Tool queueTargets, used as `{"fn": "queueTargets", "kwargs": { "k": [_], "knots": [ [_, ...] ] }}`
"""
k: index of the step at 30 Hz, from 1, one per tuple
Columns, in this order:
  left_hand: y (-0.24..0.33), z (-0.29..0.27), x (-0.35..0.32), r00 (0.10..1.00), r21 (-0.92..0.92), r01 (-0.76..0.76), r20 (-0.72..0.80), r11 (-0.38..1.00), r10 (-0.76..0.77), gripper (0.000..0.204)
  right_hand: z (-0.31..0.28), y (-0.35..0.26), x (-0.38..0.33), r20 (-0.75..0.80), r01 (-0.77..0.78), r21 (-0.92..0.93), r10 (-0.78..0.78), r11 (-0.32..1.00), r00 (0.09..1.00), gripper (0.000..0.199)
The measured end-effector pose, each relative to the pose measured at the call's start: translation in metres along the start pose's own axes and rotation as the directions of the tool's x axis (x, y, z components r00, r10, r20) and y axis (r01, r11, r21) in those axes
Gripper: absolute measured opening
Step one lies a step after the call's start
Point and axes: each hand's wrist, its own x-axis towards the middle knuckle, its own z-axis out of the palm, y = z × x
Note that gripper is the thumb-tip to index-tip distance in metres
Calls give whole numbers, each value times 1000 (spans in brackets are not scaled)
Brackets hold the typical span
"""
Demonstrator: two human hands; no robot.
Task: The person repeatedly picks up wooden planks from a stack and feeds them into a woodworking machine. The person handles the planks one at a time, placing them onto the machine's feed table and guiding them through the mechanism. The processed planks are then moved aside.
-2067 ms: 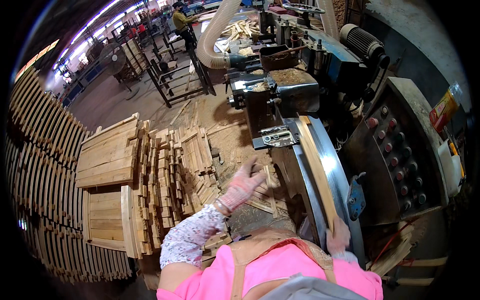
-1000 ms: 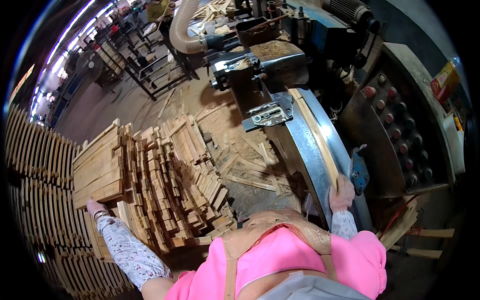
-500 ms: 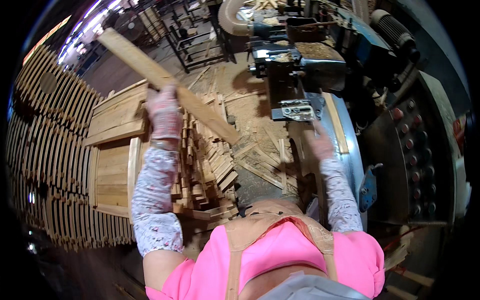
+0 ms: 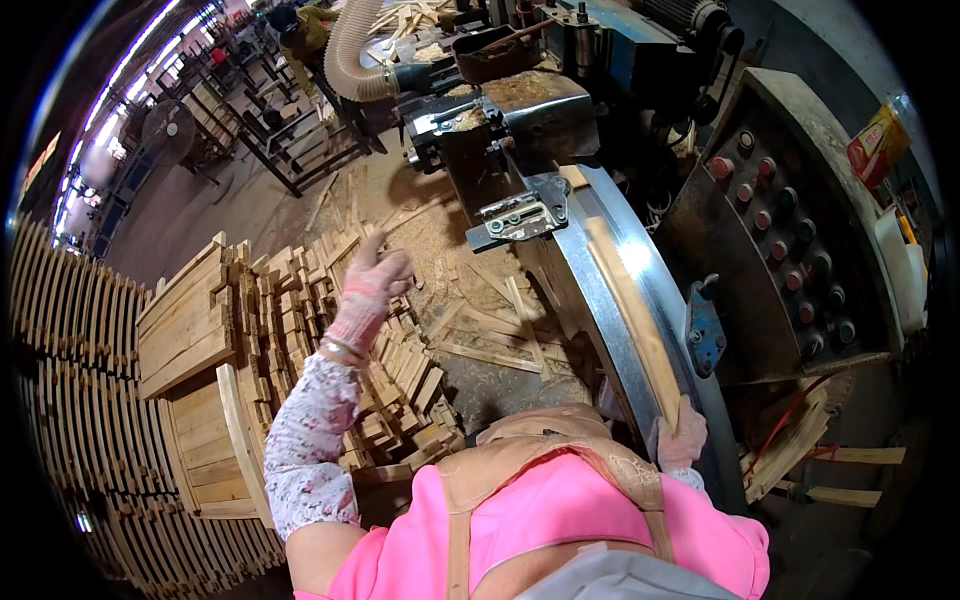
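Right hand (image 4: 682, 432) closed around the near end of a wooden strip (image 4: 628, 310) lying along the machine's metal feed rail (image 4: 600, 300), apparently feeding it in. Left hand (image 4: 370, 285) raised, fingers spread, empty, above the pile of short wood pieces (image 4: 300, 320). Next: probably pushing steadily forward.

Metal feed table (image 4: 600, 290) carries one long wooden slat (image 4: 632, 320); sawdusty floor (image 4: 440, 250) strewn with offcuts (image 4: 490, 325).
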Motion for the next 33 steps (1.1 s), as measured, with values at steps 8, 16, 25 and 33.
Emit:
{"fn": "queueTargets", "kwargs": {
  "k": [8,16,25,33],
  "knots": [
    [43,-85,-16,905,56,-292,-306,955,295,75,96,-56,150,-291,5,5,-3,1000,957,63],
    [110,-291,-16,215,758,123,-651,641,728,79,110,-154,302,-121,29,-10,-30,1000,992,58],
    [26,-525,-108,-4,-47,225,-999,973,-47,77,21,-19,48,-50,20,-192,-30,981,998,52],
    [29,-496,-104,74,-106,-65,-992,992,-101,64,50,-69,135,-211,152,-128,-177,980,961,50]
  ]
}}
